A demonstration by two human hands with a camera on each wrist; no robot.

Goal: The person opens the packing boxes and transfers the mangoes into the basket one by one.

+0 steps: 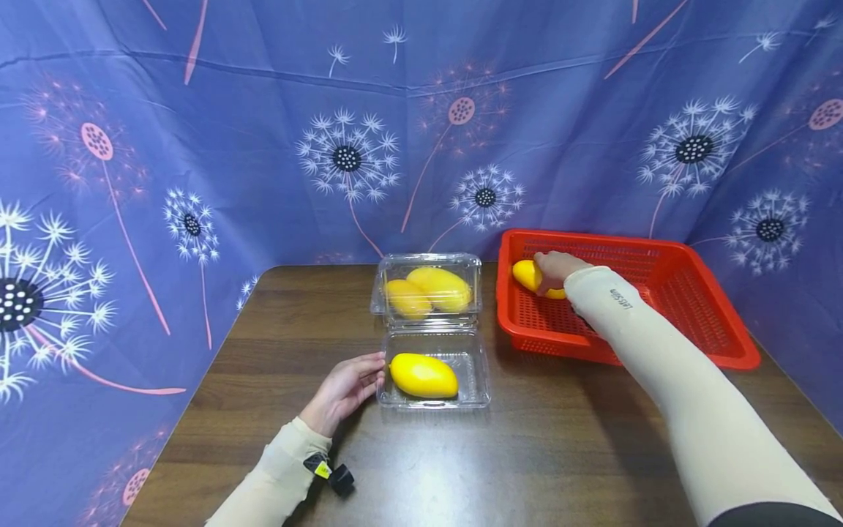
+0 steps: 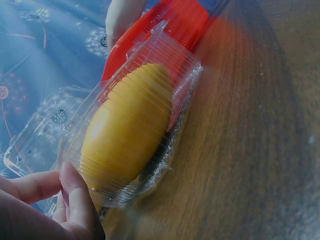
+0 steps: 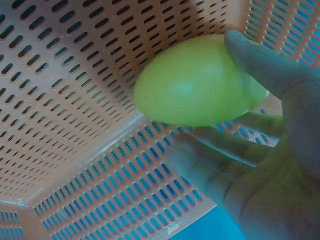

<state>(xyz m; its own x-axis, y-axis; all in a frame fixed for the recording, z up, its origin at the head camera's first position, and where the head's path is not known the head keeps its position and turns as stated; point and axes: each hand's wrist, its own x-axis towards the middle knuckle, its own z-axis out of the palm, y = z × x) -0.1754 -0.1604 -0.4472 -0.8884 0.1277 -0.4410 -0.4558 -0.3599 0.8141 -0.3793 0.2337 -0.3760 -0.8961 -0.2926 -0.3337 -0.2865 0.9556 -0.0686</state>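
The right hand (image 1: 558, 269) is down in a red, perforated plastic basket (image 1: 718, 322) on the right side of the worktop, gripping a smooth yellow mango-shaped fruit (image 3: 190, 82), thumb over the top and fingers round the other side. That fruit's at the basket's left end.

Over to the left, the left hand (image 1: 349, 384) has its fingers fairly straight, tips touching the left edge of a clear, rectangular plastic clamshell box (image 1: 476, 377). Looks like a light touch, nothing clenched. One plump yellow mango (image 1: 424, 376) lies on its side in the near half of that box. Just behind, two more yellow mangoes (image 1: 443, 288) show through clear plastic, though it's hard to tell if that's a second box.

Everything's on a brown wood-grain worktop (image 1: 290, 315), with a blue dandelion-print cloth (image 1: 263, 146) hanging behind. Both arms wear cream sleeves (image 1: 665, 366).
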